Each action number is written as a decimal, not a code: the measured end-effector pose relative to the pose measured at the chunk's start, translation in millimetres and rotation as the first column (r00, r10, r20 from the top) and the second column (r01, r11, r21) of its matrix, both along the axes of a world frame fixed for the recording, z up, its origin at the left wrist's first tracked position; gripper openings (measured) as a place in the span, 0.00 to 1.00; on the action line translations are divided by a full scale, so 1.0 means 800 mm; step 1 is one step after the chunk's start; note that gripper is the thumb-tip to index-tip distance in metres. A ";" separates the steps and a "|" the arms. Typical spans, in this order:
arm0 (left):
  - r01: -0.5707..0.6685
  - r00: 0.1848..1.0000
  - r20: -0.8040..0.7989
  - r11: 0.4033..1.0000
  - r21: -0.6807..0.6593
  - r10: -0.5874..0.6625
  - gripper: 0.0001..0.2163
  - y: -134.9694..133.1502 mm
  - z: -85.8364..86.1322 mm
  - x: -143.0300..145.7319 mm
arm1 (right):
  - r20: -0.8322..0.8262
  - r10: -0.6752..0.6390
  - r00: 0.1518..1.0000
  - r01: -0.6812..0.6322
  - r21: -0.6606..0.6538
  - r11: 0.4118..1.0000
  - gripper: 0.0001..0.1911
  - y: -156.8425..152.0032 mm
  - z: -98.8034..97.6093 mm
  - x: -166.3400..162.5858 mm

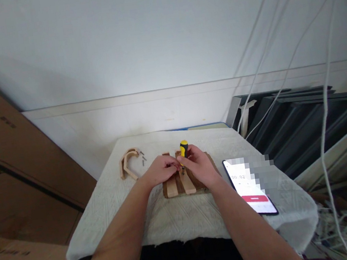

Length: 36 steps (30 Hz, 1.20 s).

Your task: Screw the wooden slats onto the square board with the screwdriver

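A person works with two bare hands at a cloth-covered counter [185, 220]. The right hand [201, 165] has its grip pinched around a yellow and black screwdriver [184, 147], which stands nearly straight up, handle on top. The screwdriver is over a light wood strip [187, 185], pointing down at it near the middle. A small dark bit shows by its tip, too tiny to make out. The left hand [159, 171] is just beside the tip with its fingers bunched up, and one cannot tell if its grip pinches anything. That hand is over a second strip [171, 186], and both strips lie side by side on a brown board [212, 162]. To the left, two curved wood pieces [128, 155] sit near some small screws [143, 162]. To the right lies a phone [248, 192] with a lit screen and a red bar. A pale wall [149, 43] rises behind.
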State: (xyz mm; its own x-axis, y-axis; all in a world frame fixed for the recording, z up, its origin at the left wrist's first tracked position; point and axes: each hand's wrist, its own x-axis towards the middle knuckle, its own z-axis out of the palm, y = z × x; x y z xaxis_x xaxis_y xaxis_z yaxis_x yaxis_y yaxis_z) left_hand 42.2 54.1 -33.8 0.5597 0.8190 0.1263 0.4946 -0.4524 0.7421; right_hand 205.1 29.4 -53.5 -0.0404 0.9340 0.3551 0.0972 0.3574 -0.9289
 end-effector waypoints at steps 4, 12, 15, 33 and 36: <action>-0.011 1.000 -0.020 1.000 0.013 0.011 0.07 0.001 -0.002 -0.001 | -0.075 0.011 0.997 -0.011 0.011 1.000 0.09 -0.002 0.002 0.002; -0.009 0.999 -0.036 0.999 0.039 0.010 0.06 0.002 -0.005 -0.002 | 0.014 0.019 1.000 -0.020 0.053 0.998 0.09 -0.004 0.008 0.003; 0.002 1.000 -0.022 0.999 0.035 -0.002 0.07 0.002 -0.005 -0.002 | 0.023 0.029 0.999 -0.030 0.072 0.997 0.07 -0.002 0.004 0.003; 0.036 0.999 -0.018 0.997 0.070 -0.034 0.08 0.004 -0.005 -0.002 | 0.063 -0.009 0.998 0.011 -0.021 1.000 0.14 -0.001 0.003 0.004; 0.040 0.999 -0.016 0.997 0.063 -0.039 0.07 0.005 -0.006 -0.002 | 0.022 -0.023 0.999 0.023 -0.025 0.999 0.16 0.001 0.001 0.002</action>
State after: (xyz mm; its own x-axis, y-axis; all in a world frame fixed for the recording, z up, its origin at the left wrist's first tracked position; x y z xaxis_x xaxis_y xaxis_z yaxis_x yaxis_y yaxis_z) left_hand 40.7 58.2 -38.8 0.5934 0.7871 0.1682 0.4865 -0.5172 0.7041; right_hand 207.1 29.8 -52.9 -0.0265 0.9433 0.3309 0.1257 0.3315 -0.9350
